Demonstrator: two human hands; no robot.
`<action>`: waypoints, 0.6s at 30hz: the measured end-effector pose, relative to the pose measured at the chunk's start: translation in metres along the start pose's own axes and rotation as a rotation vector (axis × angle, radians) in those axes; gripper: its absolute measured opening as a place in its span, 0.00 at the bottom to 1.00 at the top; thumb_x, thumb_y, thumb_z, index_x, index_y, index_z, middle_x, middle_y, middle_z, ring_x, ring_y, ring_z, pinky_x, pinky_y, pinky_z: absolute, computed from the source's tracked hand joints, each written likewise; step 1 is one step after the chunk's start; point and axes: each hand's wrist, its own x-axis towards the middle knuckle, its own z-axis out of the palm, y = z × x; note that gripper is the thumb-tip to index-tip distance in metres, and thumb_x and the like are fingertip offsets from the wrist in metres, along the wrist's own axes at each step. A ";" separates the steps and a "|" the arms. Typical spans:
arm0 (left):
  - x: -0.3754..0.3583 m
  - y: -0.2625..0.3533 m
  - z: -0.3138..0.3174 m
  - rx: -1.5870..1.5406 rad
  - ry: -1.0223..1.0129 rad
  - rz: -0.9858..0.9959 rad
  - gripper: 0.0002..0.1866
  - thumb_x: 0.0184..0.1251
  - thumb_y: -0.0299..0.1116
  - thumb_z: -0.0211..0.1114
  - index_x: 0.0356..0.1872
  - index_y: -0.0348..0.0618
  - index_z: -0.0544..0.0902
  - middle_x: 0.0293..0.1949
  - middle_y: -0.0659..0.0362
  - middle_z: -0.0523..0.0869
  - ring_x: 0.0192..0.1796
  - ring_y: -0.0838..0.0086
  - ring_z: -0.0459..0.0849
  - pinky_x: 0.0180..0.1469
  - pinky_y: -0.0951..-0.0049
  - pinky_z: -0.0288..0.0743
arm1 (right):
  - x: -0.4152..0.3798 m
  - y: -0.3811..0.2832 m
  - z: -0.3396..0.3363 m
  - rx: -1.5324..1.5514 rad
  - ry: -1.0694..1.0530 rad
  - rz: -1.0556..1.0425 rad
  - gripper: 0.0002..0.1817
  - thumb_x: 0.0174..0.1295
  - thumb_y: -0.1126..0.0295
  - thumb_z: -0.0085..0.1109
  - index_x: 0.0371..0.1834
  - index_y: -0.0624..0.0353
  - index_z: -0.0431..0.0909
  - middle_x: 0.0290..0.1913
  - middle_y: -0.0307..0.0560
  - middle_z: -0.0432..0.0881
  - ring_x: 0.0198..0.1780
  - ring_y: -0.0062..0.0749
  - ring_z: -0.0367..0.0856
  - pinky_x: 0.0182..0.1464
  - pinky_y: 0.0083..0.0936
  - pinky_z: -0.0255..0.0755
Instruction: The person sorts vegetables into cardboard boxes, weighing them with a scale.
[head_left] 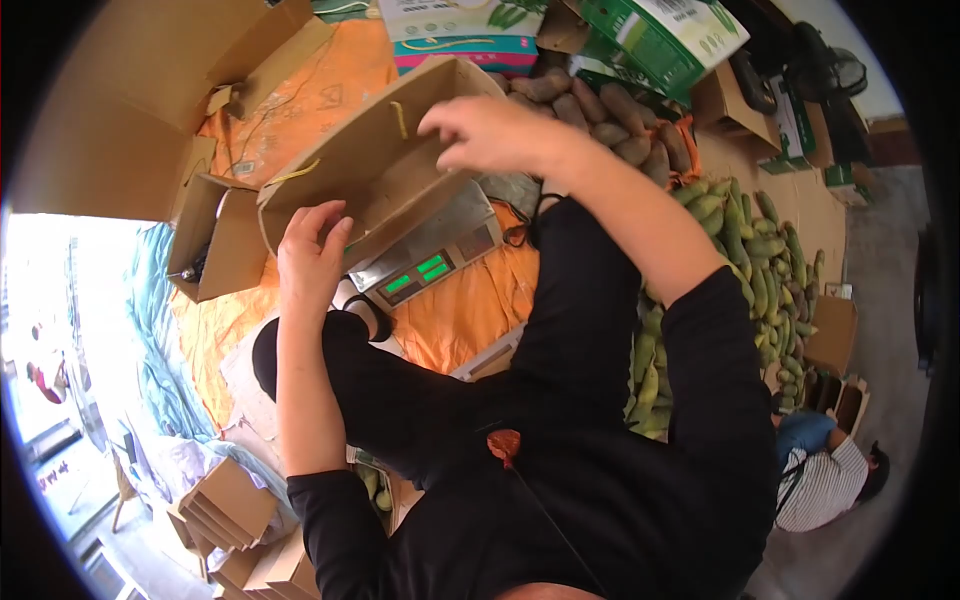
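An open cardboard box (385, 195), its inside bare brown, rests tilted over a digital scale (470, 235) with lit green readouts. Yellow cord handles (400, 120) show along its far wall. My left hand (312, 250) is at the box's near left edge, fingers bent and apart, with nothing visible between them. Over the right end of the box hovers my right hand (495, 135), its fingers spread and empty. Part of the scale is hidden under the box.
Orange sheeting (440, 320) covers the floor. Piled at the right are green elongated vegetables (765, 270); brownish-red tubers (620, 110) lie behind the scale. Printed green cartons (660, 45) and other cardboard boxes (225, 505) stand around. A person in a striped top (825, 485) is at lower right.
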 end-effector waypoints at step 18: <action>0.005 0.006 0.044 0.592 -0.380 0.042 0.10 0.52 0.28 0.66 0.37 0.42 0.82 0.36 0.50 0.80 0.43 0.52 0.80 0.45 0.57 0.74 | -0.277 0.175 0.155 0.109 0.173 0.916 0.13 0.55 0.67 0.57 0.42 0.56 0.81 0.41 0.54 0.83 0.46 0.48 0.81 0.48 0.39 0.74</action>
